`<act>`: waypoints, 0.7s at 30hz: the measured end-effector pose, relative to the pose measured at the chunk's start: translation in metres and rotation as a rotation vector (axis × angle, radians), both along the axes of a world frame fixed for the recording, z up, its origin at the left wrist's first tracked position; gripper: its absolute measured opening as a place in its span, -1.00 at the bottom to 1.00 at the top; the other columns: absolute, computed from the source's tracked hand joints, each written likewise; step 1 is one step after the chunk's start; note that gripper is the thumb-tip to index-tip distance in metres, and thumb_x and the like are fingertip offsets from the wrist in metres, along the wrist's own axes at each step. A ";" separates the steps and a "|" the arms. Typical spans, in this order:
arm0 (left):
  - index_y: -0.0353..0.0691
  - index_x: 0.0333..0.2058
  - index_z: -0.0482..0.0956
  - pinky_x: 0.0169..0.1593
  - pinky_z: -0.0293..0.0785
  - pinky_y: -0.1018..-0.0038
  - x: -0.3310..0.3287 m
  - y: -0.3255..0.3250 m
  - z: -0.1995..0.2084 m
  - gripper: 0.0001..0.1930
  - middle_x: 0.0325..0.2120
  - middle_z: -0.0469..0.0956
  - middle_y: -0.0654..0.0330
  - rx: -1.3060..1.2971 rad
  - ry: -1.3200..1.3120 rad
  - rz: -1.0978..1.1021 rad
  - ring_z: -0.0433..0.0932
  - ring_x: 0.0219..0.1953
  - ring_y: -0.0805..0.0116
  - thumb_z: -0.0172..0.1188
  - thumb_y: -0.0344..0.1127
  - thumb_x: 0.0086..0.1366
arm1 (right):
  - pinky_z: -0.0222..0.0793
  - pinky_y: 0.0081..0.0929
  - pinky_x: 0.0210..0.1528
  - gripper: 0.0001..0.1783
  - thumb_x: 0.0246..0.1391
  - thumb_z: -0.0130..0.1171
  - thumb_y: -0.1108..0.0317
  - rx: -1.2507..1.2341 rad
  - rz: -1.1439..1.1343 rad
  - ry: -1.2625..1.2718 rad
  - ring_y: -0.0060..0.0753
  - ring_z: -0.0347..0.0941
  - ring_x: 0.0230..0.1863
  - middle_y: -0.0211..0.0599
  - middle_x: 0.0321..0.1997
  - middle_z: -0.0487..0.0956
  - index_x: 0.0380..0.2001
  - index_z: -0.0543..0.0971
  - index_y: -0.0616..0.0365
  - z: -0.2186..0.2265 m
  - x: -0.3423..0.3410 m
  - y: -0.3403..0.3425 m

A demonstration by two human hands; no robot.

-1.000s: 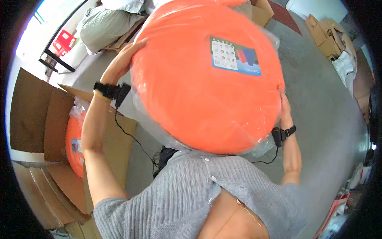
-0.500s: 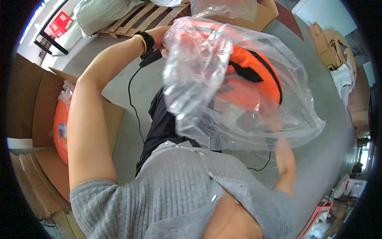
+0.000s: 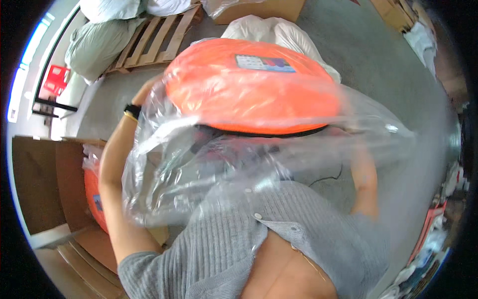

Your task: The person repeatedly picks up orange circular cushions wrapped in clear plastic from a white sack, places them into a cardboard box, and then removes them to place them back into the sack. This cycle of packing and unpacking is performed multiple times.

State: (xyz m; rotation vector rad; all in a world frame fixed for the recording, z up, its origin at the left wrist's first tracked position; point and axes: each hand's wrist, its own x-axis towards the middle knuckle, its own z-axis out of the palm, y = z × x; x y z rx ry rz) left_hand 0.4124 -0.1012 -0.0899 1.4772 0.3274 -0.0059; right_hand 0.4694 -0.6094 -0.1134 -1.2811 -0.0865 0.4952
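White sack [image 3: 295, 37] beyond orange disc [image 3: 254, 97]

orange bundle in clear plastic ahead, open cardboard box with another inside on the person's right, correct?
The orange bundle in clear plastic is ahead, but the head view shows the open cardboard box, with another bundle inside, on the person's left.

Disc [image 3: 249, 102] in bag [image 3: 154, 172] between 2 hands [image 3: 148, 91], sack [image 3: 306, 45] beyond, pallet [image 3: 160, 41] back left, 1 more disc [image 3: 92, 192] in carton [image 3: 34, 184] at left

Round orange packages [image 3: 254, 99]: two. Wooden pallet [image 3: 175, 37]: one; grey-green sack [image 3: 94, 50]: one; red stool [image 3: 57, 78]: one. Open carton [image 3: 35, 179] with a package inside: one.
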 end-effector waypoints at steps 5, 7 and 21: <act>-0.28 -0.26 0.51 -0.56 0.41 0.60 -0.015 0.028 -0.164 -0.70 -0.48 0.50 0.28 0.306 0.527 -0.151 0.41 -0.61 0.60 0.16 -0.24 0.04 | 0.29 -0.46 0.02 -0.56 0.12 -0.01 0.27 0.065 0.095 0.090 -0.44 0.36 -0.04 -0.29 0.02 0.40 0.03 0.30 0.23 -0.006 -0.009 0.029; -0.29 -0.17 0.44 -0.59 0.39 0.59 -0.017 -0.010 -0.149 -0.62 -0.50 0.46 0.29 0.059 0.523 -0.108 0.38 -0.62 0.62 0.21 -0.37 -0.04 | 0.29 -0.47 0.01 -0.57 0.12 -0.01 0.27 0.073 0.150 0.166 -0.44 0.36 -0.04 -0.29 0.02 0.41 0.03 0.30 0.24 -0.019 -0.021 0.026; -0.16 -0.18 0.49 0.17 0.04 0.07 -0.049 -0.173 -0.064 -0.55 -0.02 0.34 0.05 1.181 -0.321 -0.921 0.23 0.07 0.01 0.24 -0.39 -0.17 | 0.40 -0.44 -0.15 -0.72 0.12 -0.02 0.26 0.672 -0.076 0.821 -0.35 0.46 -0.21 -0.24 -0.18 0.51 -0.12 0.44 0.11 -0.274 -0.077 -0.050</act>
